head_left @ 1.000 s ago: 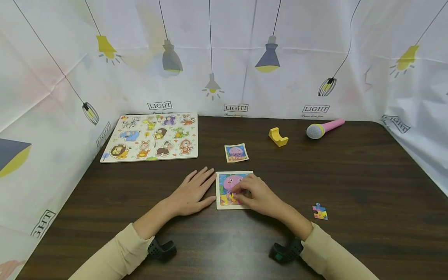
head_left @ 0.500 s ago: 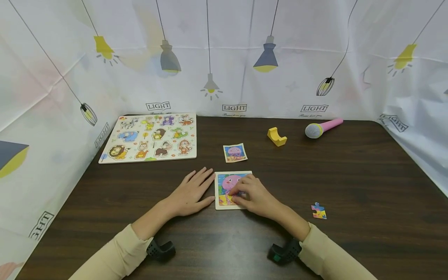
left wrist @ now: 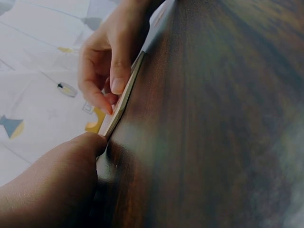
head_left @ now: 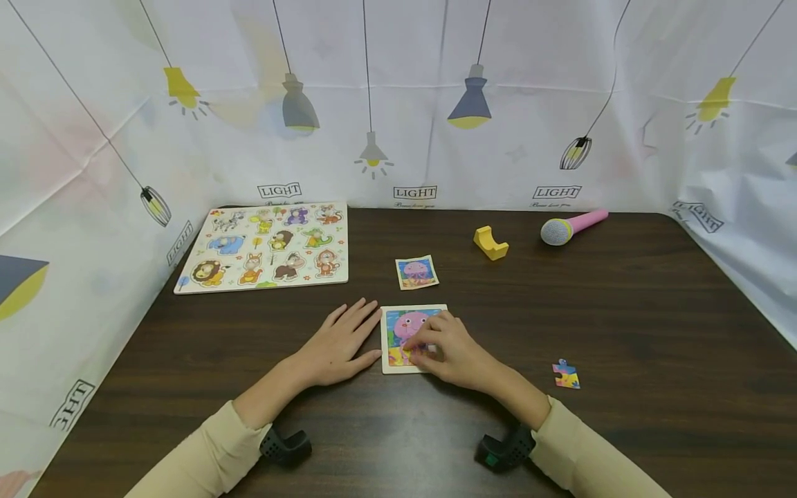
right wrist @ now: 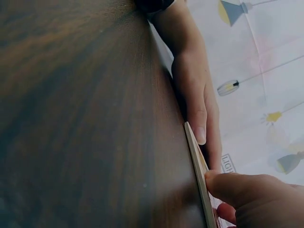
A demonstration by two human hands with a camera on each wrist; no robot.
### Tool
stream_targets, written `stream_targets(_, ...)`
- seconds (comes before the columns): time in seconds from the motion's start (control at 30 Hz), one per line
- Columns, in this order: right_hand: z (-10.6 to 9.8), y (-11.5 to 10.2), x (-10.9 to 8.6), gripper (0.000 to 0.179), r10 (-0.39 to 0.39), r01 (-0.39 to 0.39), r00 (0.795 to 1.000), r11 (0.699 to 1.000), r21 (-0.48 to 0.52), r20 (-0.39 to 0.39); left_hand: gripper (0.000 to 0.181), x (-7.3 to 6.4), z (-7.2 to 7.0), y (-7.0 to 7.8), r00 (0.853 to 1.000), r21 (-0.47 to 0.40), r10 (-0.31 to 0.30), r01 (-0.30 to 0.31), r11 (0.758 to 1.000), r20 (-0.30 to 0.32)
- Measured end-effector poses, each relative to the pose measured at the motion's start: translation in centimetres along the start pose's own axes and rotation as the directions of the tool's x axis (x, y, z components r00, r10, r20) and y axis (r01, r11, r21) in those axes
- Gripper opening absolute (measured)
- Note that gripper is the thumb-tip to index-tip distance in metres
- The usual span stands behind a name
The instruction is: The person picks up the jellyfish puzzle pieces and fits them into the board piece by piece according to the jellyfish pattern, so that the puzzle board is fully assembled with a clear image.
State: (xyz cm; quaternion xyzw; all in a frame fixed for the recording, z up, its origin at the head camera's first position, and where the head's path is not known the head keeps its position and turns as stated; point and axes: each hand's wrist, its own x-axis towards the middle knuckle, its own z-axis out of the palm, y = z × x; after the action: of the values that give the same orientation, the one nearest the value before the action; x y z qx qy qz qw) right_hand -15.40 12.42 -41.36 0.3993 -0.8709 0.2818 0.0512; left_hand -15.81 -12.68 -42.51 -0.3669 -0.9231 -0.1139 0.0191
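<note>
A small wooden jigsaw puzzle with a pink octopus picture lies flat in the middle of the table. My right hand bends over its right half, thumb and index finger pinching a puzzle piece low in the picture, mostly hidden under the fingertips. In the left wrist view, this hand's thumb and finger come down on the board. Flat on the table at the left, my left hand spreads its fingers, thumb and index tips at the frame's left edge. A loose puzzle piece lies to the right.
Behind the puzzle lies a small octopus picture card. An animal puzzle board sits at the back left. Farther right are a yellow curved block and a pink toy microphone. A printed white cloth hangs behind the table.
My right thumb and index finger have shifted slightly left and down over the lower part of the puzzle. My left hand stays in place at the board's edge.
</note>
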Motion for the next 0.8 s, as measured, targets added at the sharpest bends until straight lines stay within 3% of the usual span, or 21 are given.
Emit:
stream_targets(0.33, -0.6, -0.4, -0.6, 0.021, 0.025, -0.024, 0.998, 0.999, -0.024, 0.062, 0.065, 0.0, 0.0, 0.0, 1.0, 0.006, 0.01, -0.01, 1.0, -0.009)
stream_targets(0.57, -1.7, -0.3, -2.1, 0.024, 0.003, -0.002, 0.999, 1.0, -0.016, 0.041, 0.066, -0.1, -0.1, 0.1, 1.0, 0.001, 0.005, -0.005, 1.0, -0.001)
stream_targets(0.8, -3.3, 0.4, -3.9, 0.03, 0.046, -0.046, 0.999, 0.998, -0.036, 0.003, 0.067, -0.1, 0.1, 0.0, 1.0, -0.001, 0.005, -0.005, 1.0, 0.002)
